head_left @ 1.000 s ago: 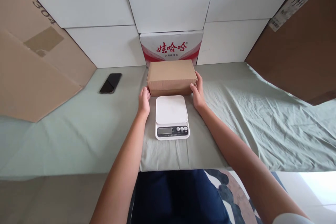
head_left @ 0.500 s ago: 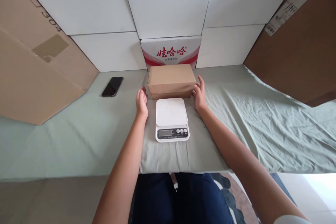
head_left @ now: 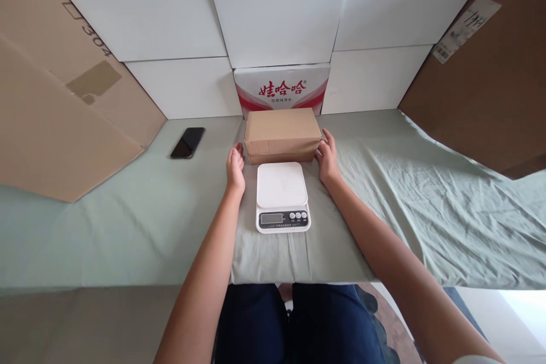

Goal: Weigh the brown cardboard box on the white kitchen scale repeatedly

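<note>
Bright even daylight, soft shadows, sharp focus, wide-angle edge distortion

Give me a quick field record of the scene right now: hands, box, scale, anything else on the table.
left hand: open, beside the box's left end, contact unclear
right hand: open, fingers at the box's right end
box: brown, on the cloth behind the scale
scale: white, platform bare, display unreadable
phone: dark, lying flat at far left
cloth: pale green, wrinkled at right
</note>
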